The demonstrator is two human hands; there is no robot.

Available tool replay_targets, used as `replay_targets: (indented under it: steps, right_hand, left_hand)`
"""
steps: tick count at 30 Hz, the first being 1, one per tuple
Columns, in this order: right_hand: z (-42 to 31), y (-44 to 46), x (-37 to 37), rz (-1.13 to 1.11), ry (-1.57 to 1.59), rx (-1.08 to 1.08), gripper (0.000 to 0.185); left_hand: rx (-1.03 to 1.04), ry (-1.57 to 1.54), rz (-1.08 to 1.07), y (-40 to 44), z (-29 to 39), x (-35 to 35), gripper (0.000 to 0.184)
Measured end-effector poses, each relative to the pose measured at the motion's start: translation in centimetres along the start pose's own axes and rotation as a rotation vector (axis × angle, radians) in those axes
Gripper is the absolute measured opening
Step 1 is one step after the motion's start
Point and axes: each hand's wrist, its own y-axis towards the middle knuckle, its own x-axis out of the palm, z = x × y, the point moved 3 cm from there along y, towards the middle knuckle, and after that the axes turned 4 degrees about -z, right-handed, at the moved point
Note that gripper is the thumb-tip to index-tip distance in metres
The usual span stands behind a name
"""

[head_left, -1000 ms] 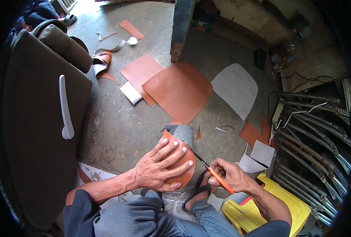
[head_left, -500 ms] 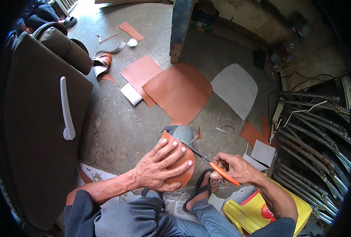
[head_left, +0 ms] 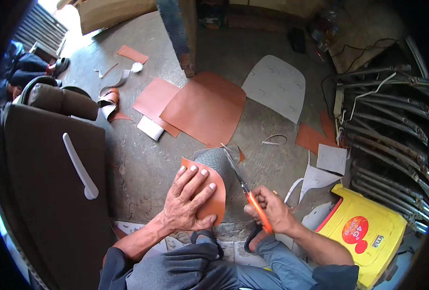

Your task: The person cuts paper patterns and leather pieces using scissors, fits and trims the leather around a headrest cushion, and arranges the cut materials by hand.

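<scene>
My left hand (head_left: 188, 198) lies flat with spread fingers on an orange-brown leather-like piece (head_left: 218, 199) with a rounded edge. The piece rests over a grey, ribbed, rounded object (head_left: 213, 159), whose lower part is hidden. Wrapped around the orange handles of a pair of scissors (head_left: 258, 212) is my right hand (head_left: 276, 212). The dark scissor blades point away from me, just right of the leather piece and clear of its edge. Behind the grey object lies a large brown sheet (head_left: 204, 108) on the floor.
A pale grey cut-out (head_left: 276, 87) and leather offcuts (head_left: 311, 137) lie on the concrete. A dark padded seat (head_left: 45, 193) stands at left. Metal frames (head_left: 388, 116) are stacked at right, near a yellow plastic stool (head_left: 369, 232). A post (head_left: 178, 34) rises behind. Another person's legs (head_left: 26, 67) show far left.
The scissors have come away from the leather piece's edge and point more steeply away from me. My left hand remains on the leather. The camera view has shifted and turned.
</scene>
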Motion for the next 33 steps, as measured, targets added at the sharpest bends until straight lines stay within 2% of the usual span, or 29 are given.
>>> replay_targets:
  steps: [3, 6, 7, 9, 13, 17, 22, 26, 29, 31, 33]
  right_hand:
    - [1.1, -0.3, 2.7, 0.011, 0.17, 0.015, 0.049]
    - [3.6, -0.6, 4.8, 0.143, 0.22, -0.093, 0.049]
    - [4.0, -0.9, 5.7, 0.125, 0.345, -0.182, 0.049]
    - [3.3, -1.3, 7.4, 0.138, 0.364, -0.228, 0.043]
    - [2.4, -1.9, 9.0, 0.132, 0.497, -0.222, 0.047]
    - [1.3, -2.0, 9.1, 0.168, 0.496, -0.298, 0.051]
    - [1.8, -2.1, 9.1, 0.128, 0.522, -0.244, 0.057]
    - [2.8, -2.9, 9.8, 0.075, 0.584, -0.197, 0.053]
    - [2.3, -3.0, 10.4, 0.089, 0.497, -0.215, 0.057]
    - [1.2, -3.2, 10.6, 0.187, 0.32, -0.273, 0.075]
    - [1.6, -3.1, 10.6, 0.19, 0.302, -0.285, 0.074]
  left_hand:
    - [-0.04, -0.036, 0.0, 1.1, -0.9, -0.2, 0.068]
    - [-0.025, -0.029, -0.042, 2.4, -1.5, -0.6, 0.064]
    - [-0.014, -0.017, -0.067, 2.7, -1.6, -0.6, 0.064]
    - [-0.012, -0.03, -0.076, 3.5, -1.5, -0.7, 0.062]
    - [-0.018, -0.011, -0.127, 4.7, -1.2, -0.7, 0.06]
    - [-0.009, -0.018, -0.137, 5.2, -0.9, -0.6, 0.057]
    - [-0.016, -0.011, -0.133, 5.1, -0.6, -0.7, 0.054]
    - [0.009, -0.019, -0.08, 4.4, -0.8, -0.4, 0.051]
    - [0.029, -0.026, -0.069, 4.3, -1.0, -0.4, 0.05]
    - [0.038, -0.022, -0.07, 4.4, -1.1, -0.4, 0.05]
    - [0.029, -0.035, -0.068, 4.6, -1.2, -0.4, 0.053]
